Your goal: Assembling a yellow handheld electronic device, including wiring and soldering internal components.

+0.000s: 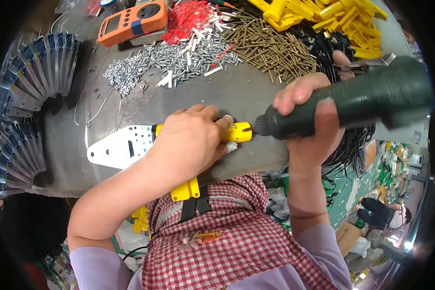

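Note:
My left hand (188, 142) presses down on a yellow plastic part (239, 132) that sits on a white perforated metal plate (116, 147) near the table's front edge. Another yellow piece (185, 189) sticks out below that hand. My right hand (307, 116) grips a dark green electric screwdriver (353, 104), held level with its tip against the end of the yellow part.
The grey table (237, 92) carries piles of silver screws (179, 58), brass rods (266, 46), red pieces (186, 19), yellow plastic parts (324, 17) and black cables (324, 48). An orange meter (133, 21) lies at the back. Blue-and-white packets (29, 96) fan along the left. Another person (384, 212) crouches lower right.

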Demonstrator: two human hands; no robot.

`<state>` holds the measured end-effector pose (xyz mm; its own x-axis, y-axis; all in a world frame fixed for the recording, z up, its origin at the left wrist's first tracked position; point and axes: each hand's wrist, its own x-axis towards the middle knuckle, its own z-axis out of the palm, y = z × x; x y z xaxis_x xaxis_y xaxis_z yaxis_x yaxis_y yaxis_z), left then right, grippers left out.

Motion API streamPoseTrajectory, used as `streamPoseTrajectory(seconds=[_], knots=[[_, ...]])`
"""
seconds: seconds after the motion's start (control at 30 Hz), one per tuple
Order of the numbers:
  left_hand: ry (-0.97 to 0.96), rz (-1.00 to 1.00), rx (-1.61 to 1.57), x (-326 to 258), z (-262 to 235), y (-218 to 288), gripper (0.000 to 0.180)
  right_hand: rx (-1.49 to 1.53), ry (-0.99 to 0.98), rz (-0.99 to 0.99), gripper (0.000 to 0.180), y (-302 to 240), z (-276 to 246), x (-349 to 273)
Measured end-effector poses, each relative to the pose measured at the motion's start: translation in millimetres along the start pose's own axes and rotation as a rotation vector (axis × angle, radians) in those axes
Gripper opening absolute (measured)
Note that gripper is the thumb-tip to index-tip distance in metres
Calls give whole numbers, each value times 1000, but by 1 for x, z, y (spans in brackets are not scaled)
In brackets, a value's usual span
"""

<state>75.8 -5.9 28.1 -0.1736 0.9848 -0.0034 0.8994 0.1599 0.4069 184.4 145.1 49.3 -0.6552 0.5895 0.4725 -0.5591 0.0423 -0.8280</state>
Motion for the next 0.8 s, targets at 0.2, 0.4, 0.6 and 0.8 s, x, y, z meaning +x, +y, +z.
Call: streamPoseTrajectory(seconds=[0.2, 0.4, 0.6, 0.8], knots=[[94, -6, 11, -4, 10, -1, 39, -186, -124, 13, 67, -2, 20, -19], [126, 30, 34, -2, 12, 1, 22, 148, -675, -39, 66, 22, 4, 17], [87, -3, 21, -2, 10, 5, 20, 27, -582, -35, 68, 23, 16, 7], [45, -46, -31, 2, 15, 5, 28, -65, -146, -98, 83, 5, 31, -18]])
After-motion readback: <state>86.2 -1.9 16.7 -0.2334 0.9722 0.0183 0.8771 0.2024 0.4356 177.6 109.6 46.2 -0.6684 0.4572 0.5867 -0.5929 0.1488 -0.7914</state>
